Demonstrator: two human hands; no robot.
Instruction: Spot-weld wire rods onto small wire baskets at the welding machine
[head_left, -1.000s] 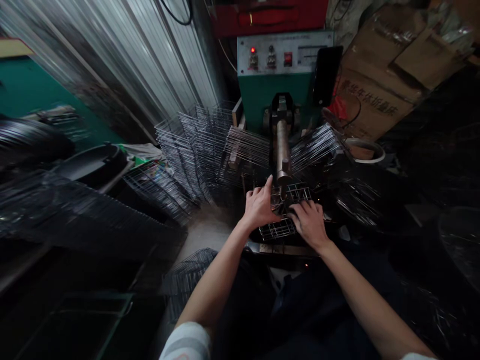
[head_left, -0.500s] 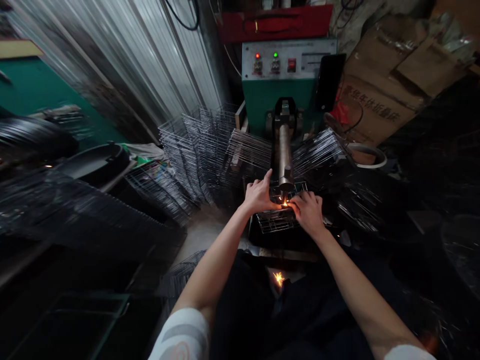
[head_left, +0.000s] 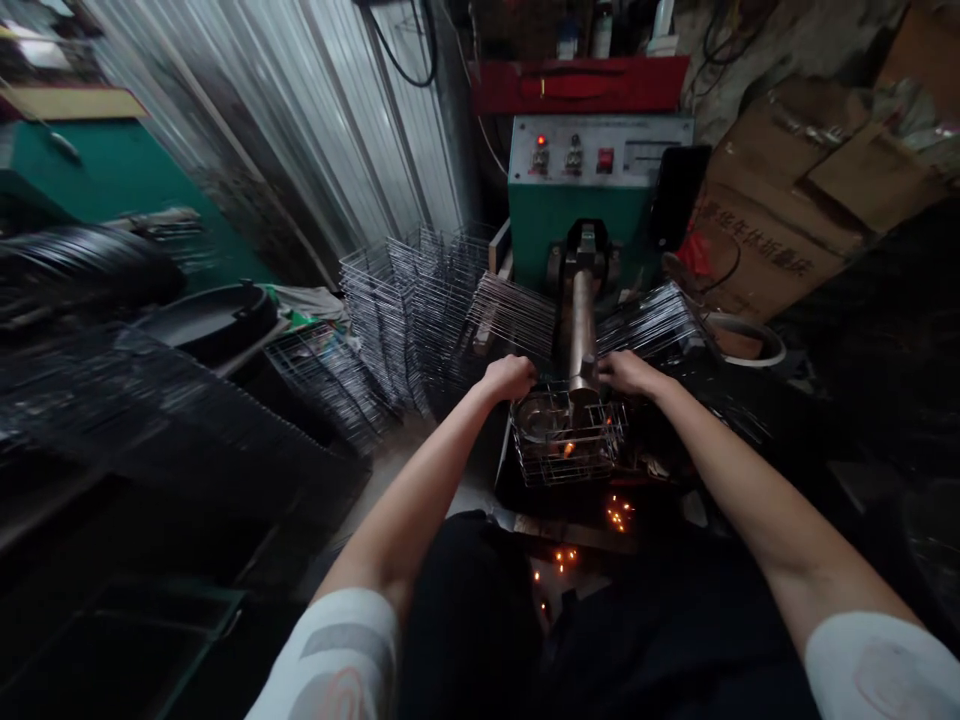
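A small wire basket (head_left: 540,468) sits below the metal electrode arm (head_left: 583,330) of a green spot welding machine (head_left: 589,215). My left hand (head_left: 511,378) is closed at the basket's back left corner, close to the bundle of thin metal rods (head_left: 521,308) on the left. My right hand (head_left: 628,371) is closed just right of the arm's tip, near the right bundle of rods (head_left: 652,318). What the fingers of either hand hold, if anything, is hidden. An orange glow shows on the basket's front, and glowing sparks (head_left: 619,513) fall below it.
Tall stacks of wire grids (head_left: 409,310) stand to the left, beside a dark round pan (head_left: 206,320). Behind the right rods are a bowl (head_left: 750,340) and cardboard boxes (head_left: 757,230). A phone (head_left: 679,197) leans against the machine; a red tray (head_left: 581,85) lies on top.
Both hands have moved apart and back, away from the weld point to either side of the electrode arm. The bright weld flash is gone, sparks have scattered downward, and the green lamp has gone out.
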